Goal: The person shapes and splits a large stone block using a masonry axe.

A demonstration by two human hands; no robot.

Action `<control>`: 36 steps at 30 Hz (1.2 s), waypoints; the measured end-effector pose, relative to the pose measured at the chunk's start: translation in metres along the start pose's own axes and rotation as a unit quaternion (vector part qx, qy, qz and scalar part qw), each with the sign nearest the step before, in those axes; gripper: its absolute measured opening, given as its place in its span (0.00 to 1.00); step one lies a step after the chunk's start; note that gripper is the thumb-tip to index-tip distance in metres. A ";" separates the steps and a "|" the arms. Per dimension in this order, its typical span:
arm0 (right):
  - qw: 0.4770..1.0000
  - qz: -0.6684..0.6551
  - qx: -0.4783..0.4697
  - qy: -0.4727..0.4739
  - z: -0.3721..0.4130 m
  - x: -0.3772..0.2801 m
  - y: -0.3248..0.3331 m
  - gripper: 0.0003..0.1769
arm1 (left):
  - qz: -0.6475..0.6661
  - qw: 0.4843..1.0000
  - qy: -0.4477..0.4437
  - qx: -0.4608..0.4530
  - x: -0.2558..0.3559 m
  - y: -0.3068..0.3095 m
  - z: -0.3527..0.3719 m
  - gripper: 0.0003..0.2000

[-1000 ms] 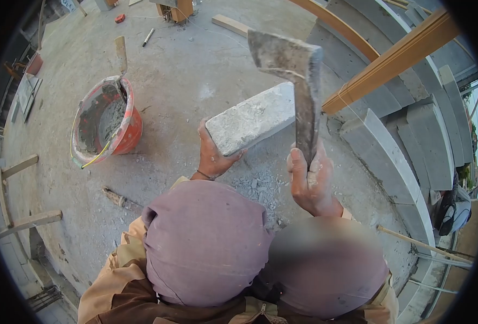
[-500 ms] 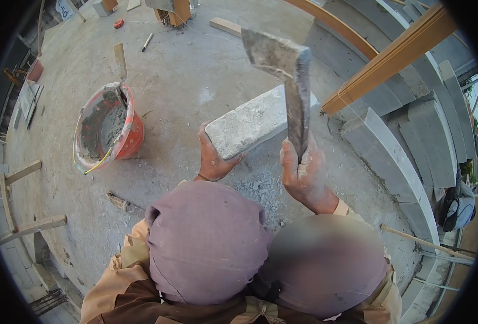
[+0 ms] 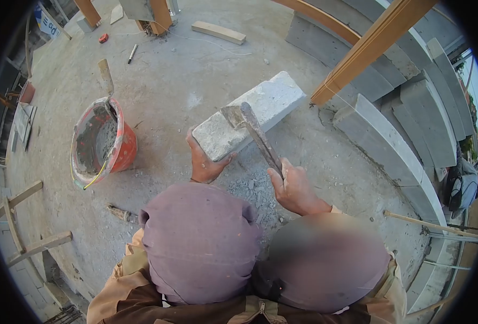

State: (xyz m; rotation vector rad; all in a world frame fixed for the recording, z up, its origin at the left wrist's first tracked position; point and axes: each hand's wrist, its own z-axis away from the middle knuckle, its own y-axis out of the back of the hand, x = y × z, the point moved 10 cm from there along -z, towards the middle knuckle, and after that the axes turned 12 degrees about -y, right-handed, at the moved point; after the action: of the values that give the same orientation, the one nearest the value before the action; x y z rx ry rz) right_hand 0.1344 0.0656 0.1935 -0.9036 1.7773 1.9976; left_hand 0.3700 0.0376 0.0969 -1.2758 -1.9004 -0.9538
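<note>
A pale, rough-faced concrete block [image 3: 274,100] slants up and away to the right, held at its near left end by my left hand [image 3: 206,162]. The thumb and fingers of that hand wrap round the end's edges. My right hand [image 3: 297,189] is closed round the handle of a dusty hatchet [image 3: 259,136] with a broad metal blade. Its blade lies against or just over the block's upper face; contact is hard to tell. Chips and dust [image 3: 249,189] are scattered on the floor below the block.
At left stands a red bucket [image 3: 128,148] of grey mortar, a trowel [image 3: 106,78] leaning in it. A dusty wooden-handled tool [image 3: 121,214] lies near my left knee. Curved concrete steps [image 3: 390,156] and an orange post [image 3: 368,54] rise at right. A wooden strip [image 3: 218,32] lies ahead.
The hatchet has swung down from upright onto or close to the block's face, and my right hand has dropped with it. My left hand still holds the block. The view has shifted slightly.
</note>
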 end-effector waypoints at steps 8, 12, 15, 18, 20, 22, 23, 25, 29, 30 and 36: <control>0.983 -0.175 0.050 0.015 0.022 -0.010 0.025 0.13 | -0.046 0.999 0.017 -0.002 -0.001 0.003 0.002 0.60; 0.997 -0.050 -0.047 -0.027 0.013 0.002 -0.003 0.14 | -0.021 1.000 -0.004 -0.007 0.002 0.000 -0.005 0.61; 0.995 -0.104 0.003 0.012 0.027 -0.005 0.016 0.14 | -0.043 0.999 0.021 -0.008 -0.012 0.002 0.005 0.61; 0.989 -0.121 0.048 0.067 0.044 0.004 0.025 0.13 | -0.060 0.997 0.043 -0.007 -0.015 0.004 0.013 0.61; 0.988 -0.127 0.058 0.072 0.047 0.016 0.019 0.13 | -0.057 0.998 0.038 -0.009 -0.011 0.003 0.007 0.61; 0.995 -0.069 -0.049 -0.060 0.037 0.041 -0.012 0.10 | -0.062 0.998 0.018 -0.011 -0.002 0.003 0.002 0.62; 0.995 -0.067 -0.042 -0.056 0.034 0.044 -0.011 0.10 | -0.061 0.998 0.010 -0.009 -0.004 0.001 -0.005 0.62; 0.993 -0.117 0.001 0.012 0.042 0.020 0.006 0.10 | -0.058 0.998 0.011 -0.011 -0.004 0.002 0.003 0.61; 0.987 -0.135 0.053 0.068 0.047 0.008 0.030 0.12 | -0.099 0.995 0.024 -0.018 -0.006 0.004 0.007 0.60; 0.987 -0.134 0.060 0.069 0.042 0.011 0.028 0.12 | -0.078 0.996 0.026 -0.017 -0.008 0.004 0.007 0.61; 0.994 -0.083 -0.044 -0.062 0.029 0.042 -0.012 0.16 | -0.101 0.995 -0.014 -0.012 -0.032 0.005 0.028 0.66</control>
State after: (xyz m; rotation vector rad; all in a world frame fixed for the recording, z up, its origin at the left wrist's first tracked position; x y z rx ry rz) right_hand 0.1030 0.0889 0.1582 -0.9003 1.5083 1.9922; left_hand 0.3821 0.0474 0.0568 -1.1300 -2.0765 -1.0677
